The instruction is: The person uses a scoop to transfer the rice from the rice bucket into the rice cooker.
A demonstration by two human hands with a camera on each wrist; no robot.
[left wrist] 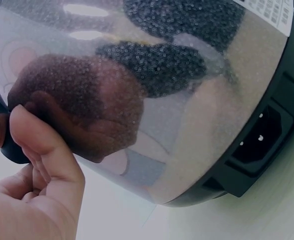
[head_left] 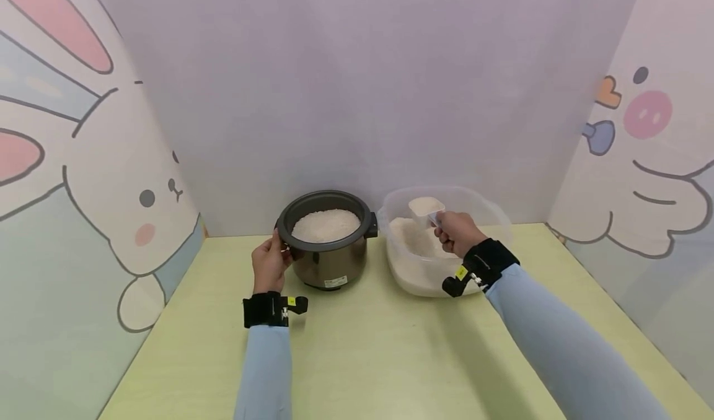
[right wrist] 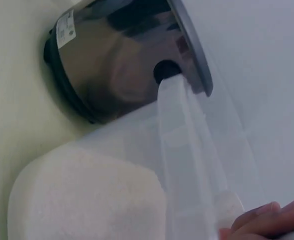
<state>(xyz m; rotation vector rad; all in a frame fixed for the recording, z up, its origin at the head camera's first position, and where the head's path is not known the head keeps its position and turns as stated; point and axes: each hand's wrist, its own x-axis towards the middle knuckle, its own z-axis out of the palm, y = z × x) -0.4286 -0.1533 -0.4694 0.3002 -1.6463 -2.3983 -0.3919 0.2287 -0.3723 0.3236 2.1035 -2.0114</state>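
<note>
Your right hand (head_left: 454,233) holds a clear plastic scoop (head_left: 426,208), heaped with rice, over the tub; your left hand (head_left: 270,265) grips the round metal rice cooker (head_left: 327,239) at nine o'clock. A tilt could spill grains.

You face a pale green desk (head_left: 357,358) walled by cartoon rabbit panels (head_left: 83,178) and a plain lilac backdrop (head_left: 357,85).

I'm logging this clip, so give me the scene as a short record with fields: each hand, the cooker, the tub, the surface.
left hand: grips the left side handle of the rice cooker pot
right hand: holds a clear scoop heaped with rice, above the tub
rice cooker pot: lid off, white rice inside, upright on the table
plastic tub: clear, holds white rice, right of the cooker
table: pale green, cartoon rabbit panels around it
</note>
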